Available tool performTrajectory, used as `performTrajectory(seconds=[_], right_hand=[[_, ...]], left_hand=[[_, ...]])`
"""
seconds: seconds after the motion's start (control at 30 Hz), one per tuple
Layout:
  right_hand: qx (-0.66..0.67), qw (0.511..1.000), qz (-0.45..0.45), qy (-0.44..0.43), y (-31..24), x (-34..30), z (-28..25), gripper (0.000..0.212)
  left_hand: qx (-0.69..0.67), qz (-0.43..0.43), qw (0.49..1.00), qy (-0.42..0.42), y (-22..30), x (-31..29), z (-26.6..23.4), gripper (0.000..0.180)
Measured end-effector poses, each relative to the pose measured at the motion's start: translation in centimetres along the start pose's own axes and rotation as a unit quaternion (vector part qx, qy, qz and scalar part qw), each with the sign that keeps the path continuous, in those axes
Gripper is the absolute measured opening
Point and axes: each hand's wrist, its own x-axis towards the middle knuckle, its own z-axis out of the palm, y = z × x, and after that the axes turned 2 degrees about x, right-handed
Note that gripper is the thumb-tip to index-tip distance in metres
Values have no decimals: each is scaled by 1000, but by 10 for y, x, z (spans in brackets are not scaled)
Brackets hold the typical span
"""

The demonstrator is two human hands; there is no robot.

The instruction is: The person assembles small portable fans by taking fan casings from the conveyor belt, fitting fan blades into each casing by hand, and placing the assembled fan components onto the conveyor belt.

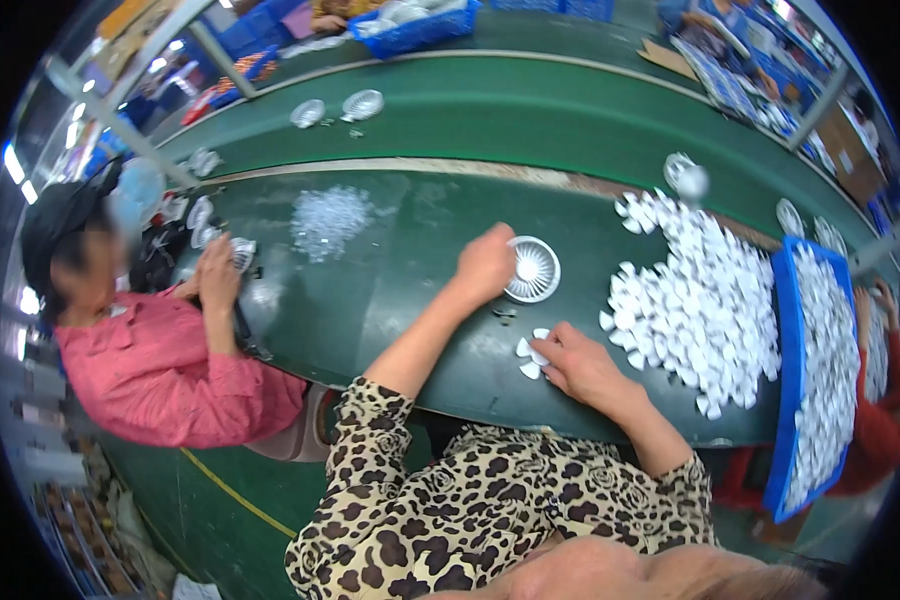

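- Gripping the left rim of a round ribbed part (537, 272), white, just right of frame centre: left hand (486, 265), fingers curled in tight.
- Right hand (582, 368) lower, fingers bent and narrow at a few small white pieces (530, 369); cannot tell if one is pinched.
- Between the hands, small dark bits (506, 314) on the green table (410, 225).
- Right of frame: broad heap of white pieces (695, 285); beyond it, a blue tray (792, 345) full of more.
- Left of centre: pile of small clear pieces (332, 220).
- Far left: co-worker in pink (185, 390), hands at another ribbed part (242, 254).
- Upper frame: green belt (530, 110), two ribbed discs (363, 105) on its left stretch.
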Motion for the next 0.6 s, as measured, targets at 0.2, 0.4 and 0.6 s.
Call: performTrajectory(seconds=[0.2, 0.4, 0.6], right_hand=[[114, 993, 29, -27, -8, 7, -36, 32], [-89, 963, 5, 253, -7, 39, -41, 31], [-143, 959, 13, 244, 9, 68, -22, 30]], left_hand=[[-457, -106, 882, -57, -3, -10, 11, 26], [-645, -142, 737, -147, 14, -29, 11, 32], [-659, -121, 729, -141, 21, -37, 12, 31]])
